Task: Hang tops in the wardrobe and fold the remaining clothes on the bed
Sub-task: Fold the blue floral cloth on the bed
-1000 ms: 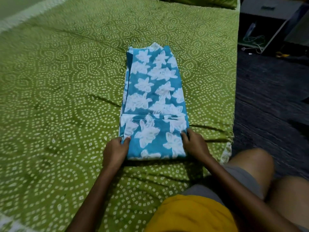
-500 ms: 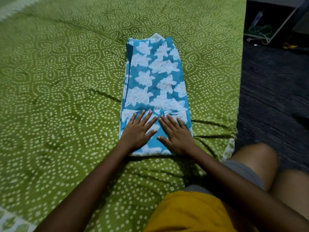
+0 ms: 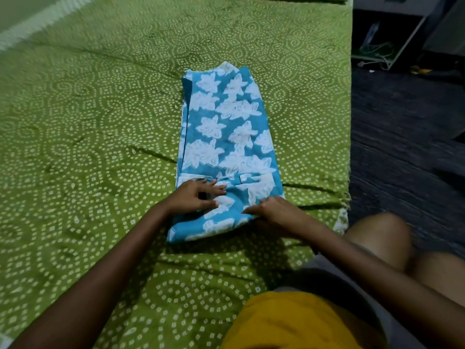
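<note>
2 hands of mine rest on a blue cloth with white flowers, folded into a long strip on the green bed near its right edge. The cloth's near end is folded over, making a thicker band. My left hand lies on that band's left part, fingers loosely spread and touching the fabric, gripping nothing that I can see. My right hand sits at the band's near right corner, fingers curled at the edge; whether they pinch the cloth I cannot tell. Beyond the bed's right side lies a dark floor.
</note>
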### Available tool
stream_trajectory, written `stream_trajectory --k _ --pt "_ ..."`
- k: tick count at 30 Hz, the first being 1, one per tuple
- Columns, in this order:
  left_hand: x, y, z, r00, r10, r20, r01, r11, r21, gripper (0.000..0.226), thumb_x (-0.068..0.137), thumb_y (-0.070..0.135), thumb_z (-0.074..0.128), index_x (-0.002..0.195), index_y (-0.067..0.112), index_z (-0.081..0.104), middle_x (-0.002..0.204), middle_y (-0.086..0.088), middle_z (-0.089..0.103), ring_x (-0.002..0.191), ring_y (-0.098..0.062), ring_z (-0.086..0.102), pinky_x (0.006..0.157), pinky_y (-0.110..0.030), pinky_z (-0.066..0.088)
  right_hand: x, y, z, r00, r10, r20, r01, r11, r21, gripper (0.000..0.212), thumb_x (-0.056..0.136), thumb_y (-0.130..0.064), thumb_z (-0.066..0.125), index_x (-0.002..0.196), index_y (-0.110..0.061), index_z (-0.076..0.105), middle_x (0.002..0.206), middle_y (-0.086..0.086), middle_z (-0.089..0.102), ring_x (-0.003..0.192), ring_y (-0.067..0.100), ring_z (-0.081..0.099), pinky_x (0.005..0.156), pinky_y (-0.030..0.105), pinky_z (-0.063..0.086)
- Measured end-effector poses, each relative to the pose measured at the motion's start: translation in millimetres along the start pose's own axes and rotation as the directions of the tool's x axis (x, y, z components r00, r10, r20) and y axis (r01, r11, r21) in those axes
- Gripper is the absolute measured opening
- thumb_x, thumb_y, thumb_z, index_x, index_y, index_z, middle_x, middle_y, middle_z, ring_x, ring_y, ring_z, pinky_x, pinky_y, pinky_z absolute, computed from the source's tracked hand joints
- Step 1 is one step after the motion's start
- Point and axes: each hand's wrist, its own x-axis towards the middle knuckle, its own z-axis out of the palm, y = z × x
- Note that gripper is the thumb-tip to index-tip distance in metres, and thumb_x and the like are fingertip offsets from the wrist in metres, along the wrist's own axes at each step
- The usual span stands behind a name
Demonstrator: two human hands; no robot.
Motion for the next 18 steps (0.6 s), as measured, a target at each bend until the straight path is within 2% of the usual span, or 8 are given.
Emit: stream_trajectory --k 3,5,7,8,10,12,14,18 --pt "0 -59 -31 0.961 -0.175 0.212 0.217 0.956 -0.197 0.024 0.091 0.01 0.058 0.113 0.011 0.066 0.111 0.013 0.064 0.1 0.007 0.06 0.09 -0.013 0.046 4 1 -50 0.997 -0.026 0.069 -0.011 0.873 0.487 0.018 0.091 -0.02 0.059 0.095 -0.005 0.069 0.076 0.001 0.065 0.061 0.002 0.055 0.057 0.019 0.042" --pt "-9 -97 -54 0.91 -0.386 0.152 0.415 0.839 -0.353 0.024 0.087 0.027 0.056 0.091 0.015 0.076 0.114 -0.01 0.066 0.099 -0.014 0.067 0.081 -0.03 0.056 13 20 -69 0.983 0.032 0.182 -0.163 0.614 0.772 0.011 0.087 -0.012 0.063 0.08 -0.006 0.068 0.065 -0.003 0.065 0.049 0.002 0.055 0.047 0.015 0.042" --pt "-17 -88 -54 0.823 -0.567 0.032 0.459 0.631 -0.625 0.041 0.085 0.034 0.046 0.067 0.011 0.075 0.091 -0.019 0.071 0.073 -0.021 0.071 0.057 -0.03 0.059 22 45 -63 0.936 0.13 0.327 -0.35 0.274 0.896 0.009 0.08 -0.011 0.065 0.088 -0.007 0.065 0.074 0.003 0.072 0.057 0.011 0.066 0.051 0.019 0.052" --pt "-18 -67 -46 0.837 -0.543 0.069 0.398 0.518 -0.757 0.051 0.092 0.036 0.039 0.069 0.009 0.075 0.083 -0.016 0.072 0.066 -0.021 0.071 0.051 -0.029 0.057 26 55 -54 0.917 0.2 0.344 -0.37 0.111 0.922 0.023 0.075 -0.013 0.065 0.097 -0.007 0.064 0.083 0.007 0.073 0.066 0.015 0.069 0.056 0.024 0.056" --pt "-18 -28 -25 0.859 -0.507 0.067 0.254 0.309 -0.916 0.062 0.096 0.053 0.028 0.097 0.007 0.07 0.099 -0.016 0.071 0.079 -0.024 0.072 0.057 -0.033 0.058 34 69 -29 0.877 0.378 0.297 -0.218 -0.237 0.947 0.039 0.075 -0.021 0.06 0.109 -0.003 0.06 0.096 0.012 0.072 0.083 0.022 0.069 0.071 0.031 0.057" --pt "-22 -26 -18 0.859 -0.509 -0.056 0.097 0.27 -0.958 0.067 0.091 0.062 0.027 0.117 0.009 0.058 0.113 -0.013 0.067 0.094 -0.024 0.069 0.069 -0.034 0.059 35 70 -3 0.792 0.53 0.303 0.052 -0.553 0.831 0.046 0.086 -0.038 0.05 0.114 -0.001 0.059 0.1 0.018 0.069 0.095 0.031 0.064 0.083 0.038 0.052" --pt "-22 -20 -4 0.814 -0.551 -0.181 0.028 0.35 -0.936 0.049 0.093 0.053 0.04 0.116 0.013 0.058 0.103 -0.006 0.072 0.094 -0.021 0.069 0.072 -0.03 0.058 28 55 18 0.774 0.584 0.245 0.209 -0.6 0.772 0.048 0.091 -0.05 0.045 0.108 -0.008 0.062 0.099 0.015 0.069 0.097 0.032 0.063 0.084 0.04 0.051" --pt "-12 -11 23 0.629 -0.567 -0.531 -0.028 0.667 -0.745 0.037 0.083 0.027 0.07 0.114 0.008 0.063 0.101 -0.007 0.071 0.088 -0.02 0.07 0.076 -0.04 0.059 27 17 37 0.649 0.761 -0.023 0.199 -0.141 0.97 0.014 0.087 -0.026 0.064 0.099 -0.019 0.061 0.094 -0.001 0.068 0.081 0.013 0.066 0.064 0.027 0.057"
